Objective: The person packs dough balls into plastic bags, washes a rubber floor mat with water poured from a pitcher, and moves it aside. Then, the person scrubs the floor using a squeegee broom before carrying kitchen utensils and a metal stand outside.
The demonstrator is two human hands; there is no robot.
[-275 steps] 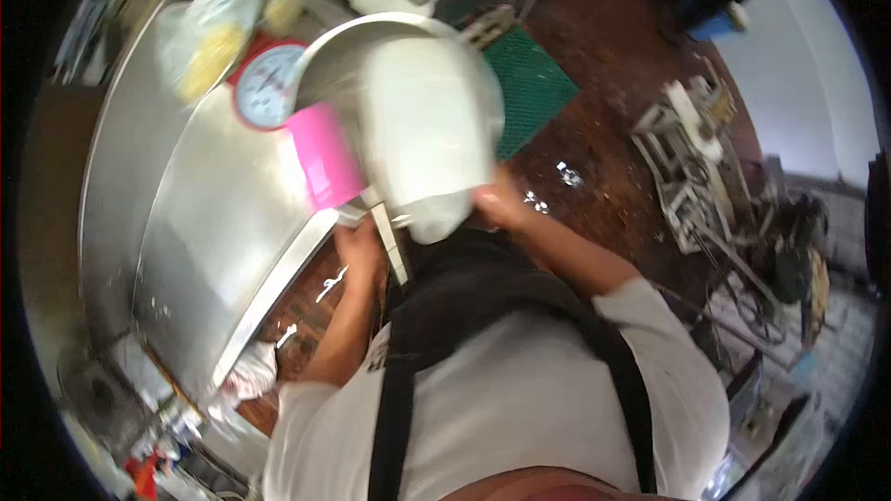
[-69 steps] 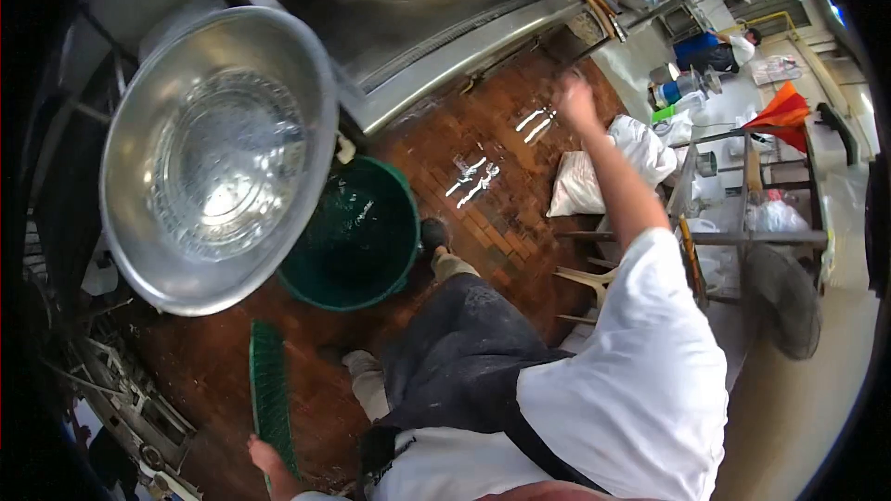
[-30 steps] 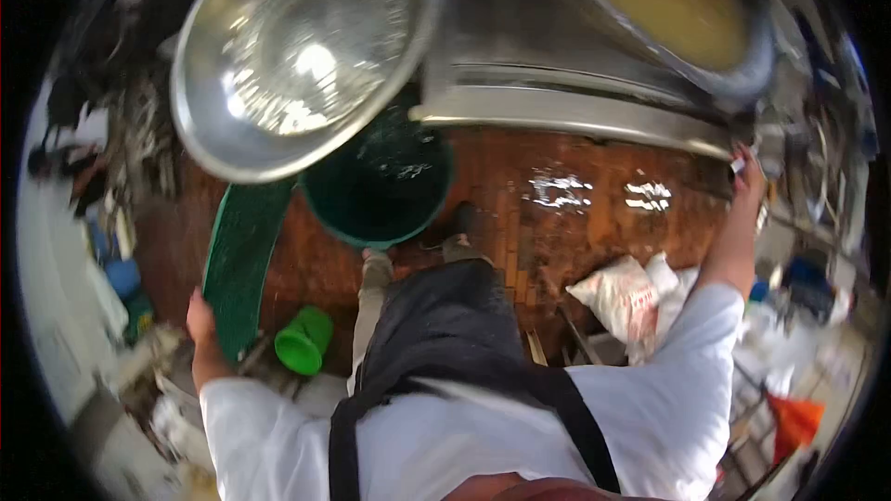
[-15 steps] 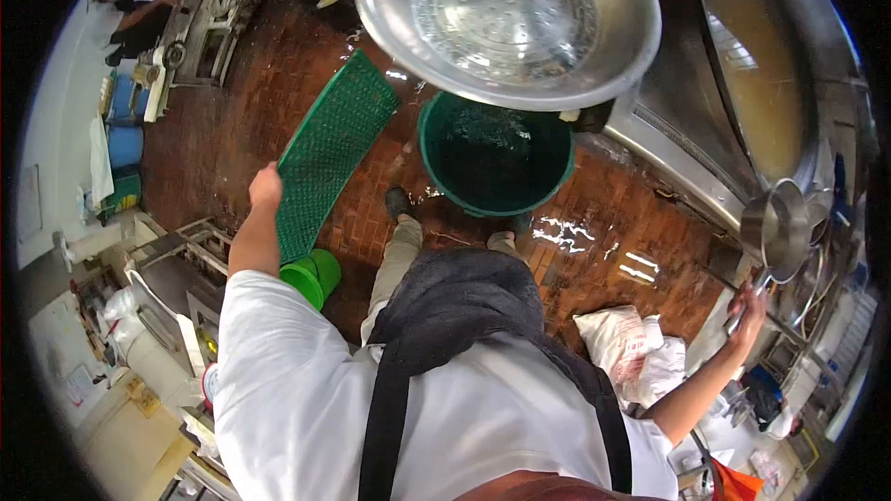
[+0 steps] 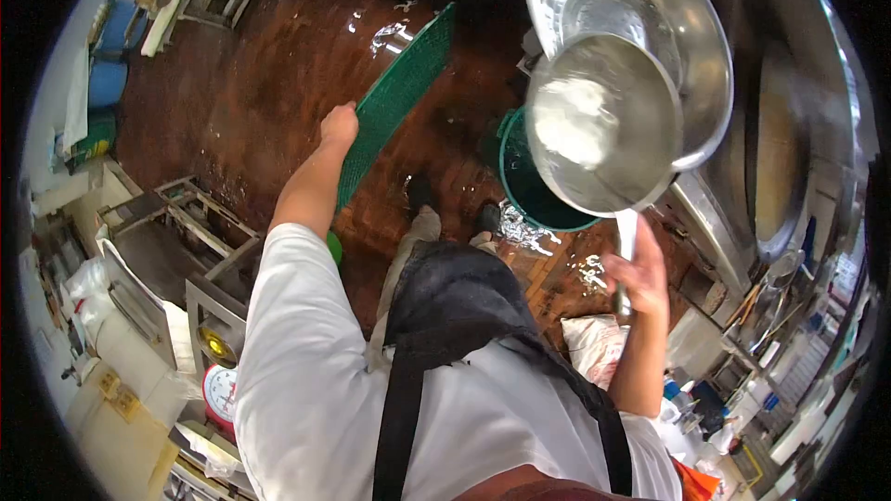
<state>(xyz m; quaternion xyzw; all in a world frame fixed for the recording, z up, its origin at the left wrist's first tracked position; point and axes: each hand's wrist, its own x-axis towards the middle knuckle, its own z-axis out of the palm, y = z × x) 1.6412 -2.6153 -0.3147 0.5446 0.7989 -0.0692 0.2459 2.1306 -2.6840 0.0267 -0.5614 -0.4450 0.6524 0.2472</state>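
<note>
Right, the long-handled metal pan [image 5: 608,144] is out ahead of your right hand [image 5: 640,269], its fingers clamped round the handle [image 5: 626,239], though motion blurs the grip. The handle's long axis runs forward from your fingers, almost straight, up to the wide round bowl. Beyond it, there's the big metal basin [image 5: 694,56]: the bowl overlaps its near side from up here, and I can't tell whether the two touch. Below, partly hidden by the bowl, the dark green tub [image 5: 531,187] stands on the tiled floor [image 5: 232,83]. Your right hand is clearly nearer to basin and tub. Over on your left, well apart, the left hand [image 5: 340,125] has its fingers closed on the side edge of the green textured panel [image 5: 397,97], its long axis slanting forward and rightward.
</note>
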